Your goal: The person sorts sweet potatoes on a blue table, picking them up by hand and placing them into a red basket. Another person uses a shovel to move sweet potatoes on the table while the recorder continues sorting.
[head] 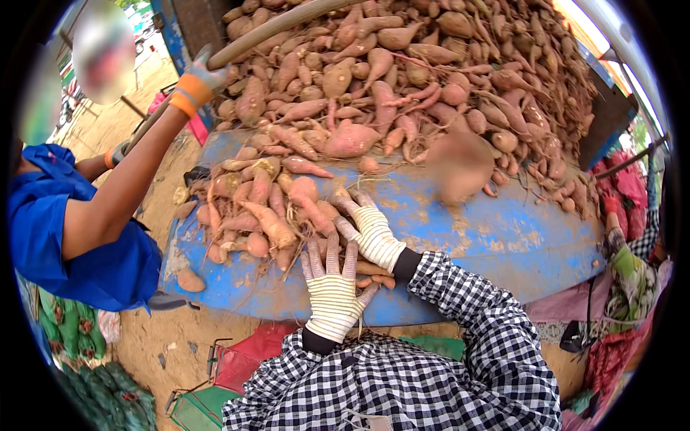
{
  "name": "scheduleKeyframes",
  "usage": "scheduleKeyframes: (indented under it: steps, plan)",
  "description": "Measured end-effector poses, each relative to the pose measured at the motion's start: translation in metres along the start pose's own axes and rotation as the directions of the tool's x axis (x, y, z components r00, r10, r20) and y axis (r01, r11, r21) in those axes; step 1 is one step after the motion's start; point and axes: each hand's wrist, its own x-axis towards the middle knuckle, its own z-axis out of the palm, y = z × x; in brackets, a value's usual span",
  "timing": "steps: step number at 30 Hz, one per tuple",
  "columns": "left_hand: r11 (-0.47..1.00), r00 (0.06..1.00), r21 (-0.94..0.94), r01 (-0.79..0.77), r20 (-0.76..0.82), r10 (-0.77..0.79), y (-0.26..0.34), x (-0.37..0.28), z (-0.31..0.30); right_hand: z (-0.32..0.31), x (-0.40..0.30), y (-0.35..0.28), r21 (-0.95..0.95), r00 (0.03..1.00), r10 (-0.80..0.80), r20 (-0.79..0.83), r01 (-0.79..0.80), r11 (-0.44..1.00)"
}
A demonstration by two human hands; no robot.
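Both my hands wear striped white knit gloves with soiled fingers. My left hand (332, 288) lies palm down with its fingers spread, the tips touching the near edge of a smaller heap of sweet potatoes (269, 215). Just right of it, my right hand (369, 226) rests with fingers apart against the right side of that heap; its fingertips are among the roots. A few slim sweet potatoes (374, 268) lie on the blue metal surface (485, 231) between my two hands. Neither hand is closed around a root.
A large pile of sweet potatoes (377, 81) rises beyond the blue surface. At left a person in a blue shirt (81, 226) grips a long wooden handle (269, 33). Red mesh (242, 358) and green mesh (197, 409) lie below the near edge. Another person's gloved hand (611, 204) shows at far right.
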Motion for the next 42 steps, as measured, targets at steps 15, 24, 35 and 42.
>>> scheduleKeyframes:
  steps: [15,24,35,42]
  plan:
    - [0.996,0.998,-0.090,0.016,-0.051,-0.021,-0.025,-0.004,-0.013,0.011,0.132,-0.051,-0.603,0.914,-0.115,0.390,0.348,0.717]
    - [0.994,0.992,-0.106,-0.009,-0.129,-0.005,-0.028,-0.008,-0.007,-0.035,0.070,-0.119,0.509,0.956,0.045,0.291,-0.195,0.838]
    - [0.986,0.956,-0.093,0.139,-0.246,-0.158,-0.039,-0.055,-0.038,-0.157,0.088,0.019,0.868,0.892,0.447,0.075,-0.279,0.411]
    - [0.904,0.902,0.047,0.425,-0.105,-0.419,-0.063,-0.047,-0.061,-0.070,-0.036,0.014,-0.039,0.966,0.024,0.257,-0.014,0.999]
